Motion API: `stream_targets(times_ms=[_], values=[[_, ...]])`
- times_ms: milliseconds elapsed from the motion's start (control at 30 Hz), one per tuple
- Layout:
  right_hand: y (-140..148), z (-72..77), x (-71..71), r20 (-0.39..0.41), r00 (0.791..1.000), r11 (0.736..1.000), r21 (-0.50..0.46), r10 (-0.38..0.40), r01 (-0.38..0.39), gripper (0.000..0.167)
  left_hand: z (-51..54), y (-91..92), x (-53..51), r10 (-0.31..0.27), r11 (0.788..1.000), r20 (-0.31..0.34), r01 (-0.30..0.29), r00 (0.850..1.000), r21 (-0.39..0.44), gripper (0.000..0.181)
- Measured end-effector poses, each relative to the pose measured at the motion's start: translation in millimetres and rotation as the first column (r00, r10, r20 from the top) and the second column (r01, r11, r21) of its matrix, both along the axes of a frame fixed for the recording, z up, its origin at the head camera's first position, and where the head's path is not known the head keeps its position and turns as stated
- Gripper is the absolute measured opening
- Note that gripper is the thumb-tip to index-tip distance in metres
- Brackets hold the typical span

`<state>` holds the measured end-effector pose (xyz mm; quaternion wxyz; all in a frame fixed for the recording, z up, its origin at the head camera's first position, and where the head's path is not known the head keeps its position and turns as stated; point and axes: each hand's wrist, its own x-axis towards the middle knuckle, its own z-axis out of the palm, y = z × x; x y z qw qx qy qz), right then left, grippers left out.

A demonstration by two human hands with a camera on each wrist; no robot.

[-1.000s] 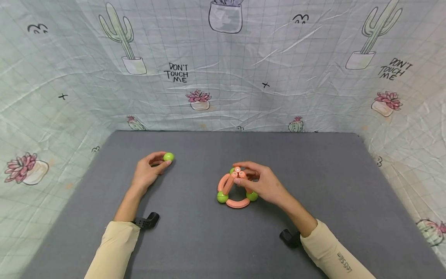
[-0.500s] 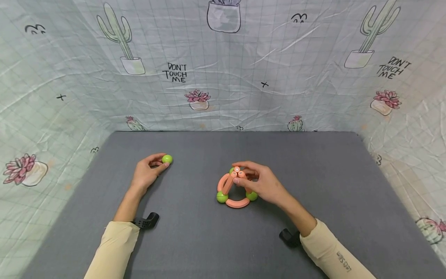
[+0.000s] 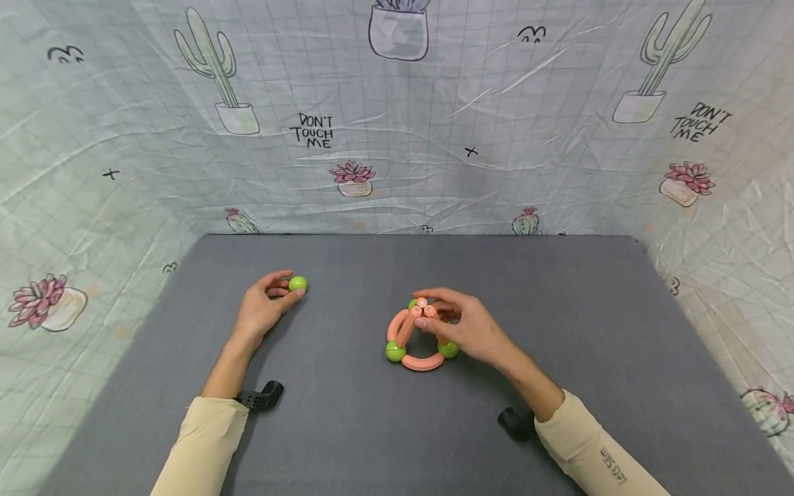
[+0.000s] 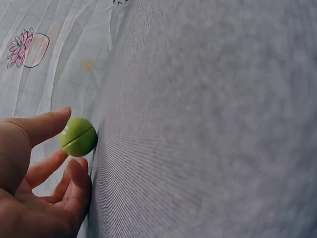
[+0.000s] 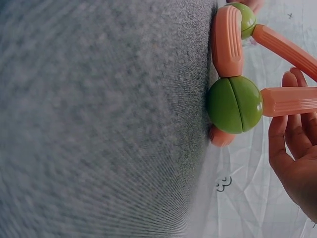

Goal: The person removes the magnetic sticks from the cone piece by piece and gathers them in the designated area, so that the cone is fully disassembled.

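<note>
Head camera: before a cactus-printed cloth backdrop (image 3: 434, 96) we see a grey tabletop (image 3: 372, 434), then the right hand (image 3: 471, 326) gripping and the left hand (image 3: 260, 308) lightly pinching. The right has the gathered top of a pyramid frame (image 3: 423, 362) of salmon rods (image 3: 406, 329) and green corner balls (image 3: 395, 352), standing near the middle; the left, well apart, has a lone seamed green ball (image 3: 298, 283)

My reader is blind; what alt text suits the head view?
A person's right hand holds the top of a coral-and-green rod-and-ball frame on a gray table; farther left, their left hand holds a green ball. Cactus-print fabric stands behind.
</note>
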<state>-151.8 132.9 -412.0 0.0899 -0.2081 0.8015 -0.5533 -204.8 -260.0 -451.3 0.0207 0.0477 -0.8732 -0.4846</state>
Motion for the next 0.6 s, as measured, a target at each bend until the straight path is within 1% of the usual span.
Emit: stream_targets(times_ms=[167,300,467,600], values=[[0,0.1,0.5,0.003,1.000,1.000,-0.008,0.004,-0.004,0.044,7.8,5.7,4.4,0.037,0.997,-0.023,-0.038,0.999,-0.061,0.059],[1,-1.1,0.4,0.001,1.000,1.000,-0.017,0.007,-0.007,0.045,14.3,11.7,7.7,0.034,0.995,-0.057,-0.039,0.998,-0.090,0.057],[1,-2.1,0.6,-0.004,1.000,1.000,-0.027,0.011,-0.011,0.045,22.3,23.7,12.6,0.011,0.997,-0.122,-0.020,0.992,-0.075,0.052],[1,-1.5,0.7,-0.017,1.000,0.999,-0.036,0.008,-0.009,0.044,28.4,36.4,19.8,-0.029,0.998,-0.146,0.022,0.989,-0.051,0.049]])
